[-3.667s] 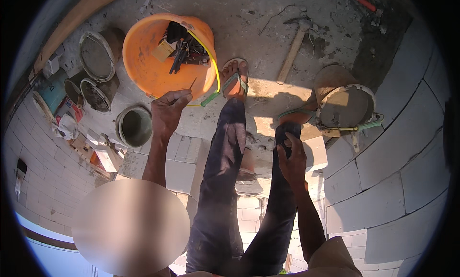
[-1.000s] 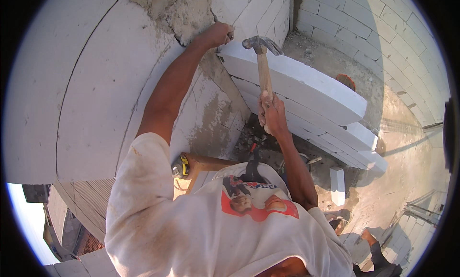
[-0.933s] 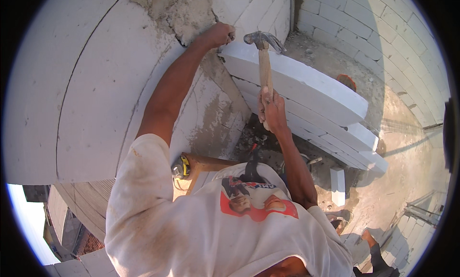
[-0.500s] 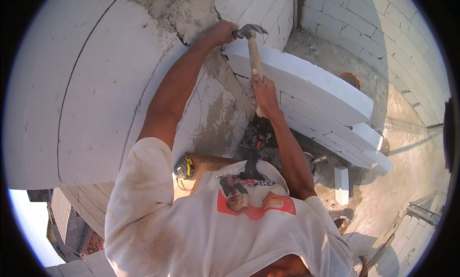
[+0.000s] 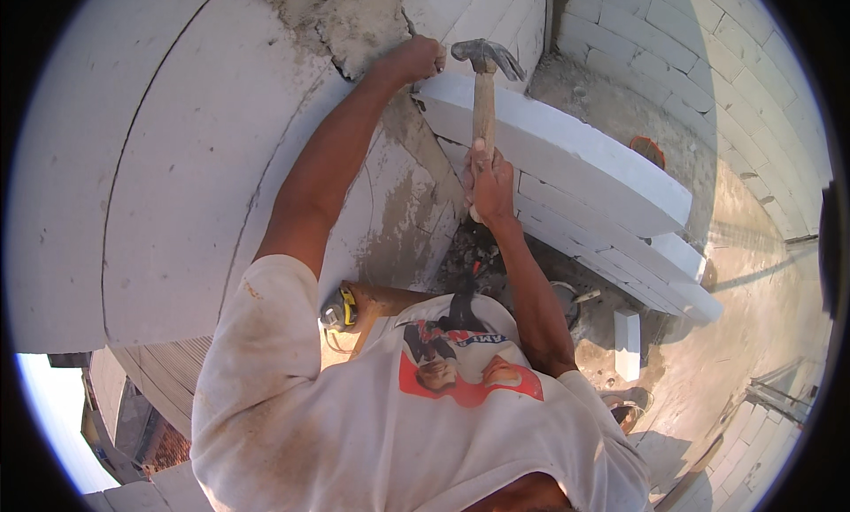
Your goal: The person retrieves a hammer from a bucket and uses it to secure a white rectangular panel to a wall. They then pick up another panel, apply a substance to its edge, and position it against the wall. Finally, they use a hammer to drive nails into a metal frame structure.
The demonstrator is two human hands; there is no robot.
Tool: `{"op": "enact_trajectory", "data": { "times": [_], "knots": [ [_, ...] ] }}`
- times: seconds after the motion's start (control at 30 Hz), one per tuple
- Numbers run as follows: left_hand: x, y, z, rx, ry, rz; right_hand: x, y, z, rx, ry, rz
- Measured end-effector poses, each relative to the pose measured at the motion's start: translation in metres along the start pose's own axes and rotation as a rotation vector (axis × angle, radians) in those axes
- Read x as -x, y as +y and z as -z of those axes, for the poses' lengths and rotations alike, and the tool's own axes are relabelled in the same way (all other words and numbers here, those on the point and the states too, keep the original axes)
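Observation:
My right hand (image 5: 490, 186) is wrapped round the wooden handle of a claw hammer (image 5: 483, 100). The hammer stands handle-down in the view, its dark metal head a short way right of my left hand (image 5: 418, 60). That left hand is closed against the white block wall (image 5: 204, 149), by the corner where a low white block wall (image 5: 567, 149) meets it. Whatever its fingers pinch is too small or hidden to make out. Rough grey mortar (image 5: 354, 29) covers the wall just above the left hand.
A yellow and black tape measure (image 5: 339, 310) sits by my left side. Below the low wall, a loose white block piece (image 5: 628, 345) stands on the floor near a bucket (image 5: 627, 407). An orange-rimmed round thing (image 5: 649, 151) lies behind the low wall.
The hammer head has swung away to the right from beside my left hand, which stays at the wall. My right hand keeps its hold on the handle.

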State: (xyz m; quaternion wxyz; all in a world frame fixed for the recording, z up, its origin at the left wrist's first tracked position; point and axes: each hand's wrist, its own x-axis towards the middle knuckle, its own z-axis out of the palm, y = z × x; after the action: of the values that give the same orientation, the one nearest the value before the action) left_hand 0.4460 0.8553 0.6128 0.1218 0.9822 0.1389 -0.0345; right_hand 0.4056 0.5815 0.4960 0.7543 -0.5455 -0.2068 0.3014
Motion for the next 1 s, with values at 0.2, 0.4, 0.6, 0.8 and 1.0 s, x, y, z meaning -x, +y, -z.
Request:
{"op": "enact_trajectory", "data": {
  "times": [0.2,0.4,0.6,0.8,1.0],
  "knots": [
    [-0.006,0.009,-0.004,-0.21,0.115,-0.039,-0.025,0.01,0.003,0.26,-0.043,-0.198],
    [0.023,0.005,-0.025,-0.052,0.261,0.187,0.007,-0.028,-0.007,-0.172,-0.008,-0.053],
    [0.051,0.008,-0.044,-0.136,0.128,0.245,-0.027,0.04,-0.01,-0.011,0.022,-0.042],
    [0.076,0.014,-0.044,0.044,0.17,0.334,-0.007,-0.027,-0.005,-0.11,-0.016,-0.139],
    [0.071,0.02,-0.042,0.047,0.152,0.321,-0.013,0.008,-0.024,-0.241,0.112,0.018]
  ]
}}
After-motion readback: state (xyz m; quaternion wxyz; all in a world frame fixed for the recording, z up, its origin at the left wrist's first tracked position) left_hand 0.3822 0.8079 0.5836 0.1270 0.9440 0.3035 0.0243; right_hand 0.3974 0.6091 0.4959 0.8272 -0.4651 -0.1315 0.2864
